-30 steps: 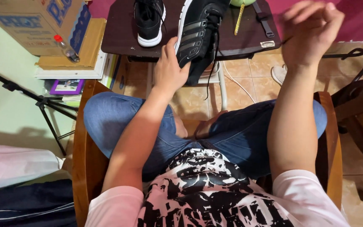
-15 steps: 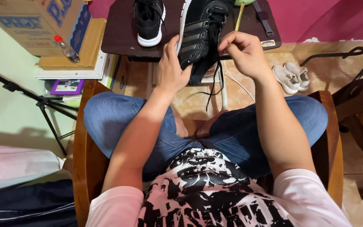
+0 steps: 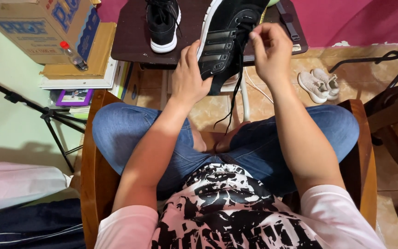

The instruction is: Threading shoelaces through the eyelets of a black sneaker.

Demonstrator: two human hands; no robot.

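Head view: both hands, left (image 3: 189, 78) and right (image 3: 270, 53), grip black sneaker (image 3: 226, 44) with its long axis pointing away.

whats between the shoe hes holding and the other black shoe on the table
In the head view, only bare dark tabletop separates the held shoe from the second black shoe.

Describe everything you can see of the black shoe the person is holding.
The shoe is a black sneaker with a white sole edge and grey side stripes, seemingly fabric. It is tilted on its side over the edge of the dark table. The left hand holds its heel end; the right hand pinches a lace. A loose black lace dangles toward the lap.
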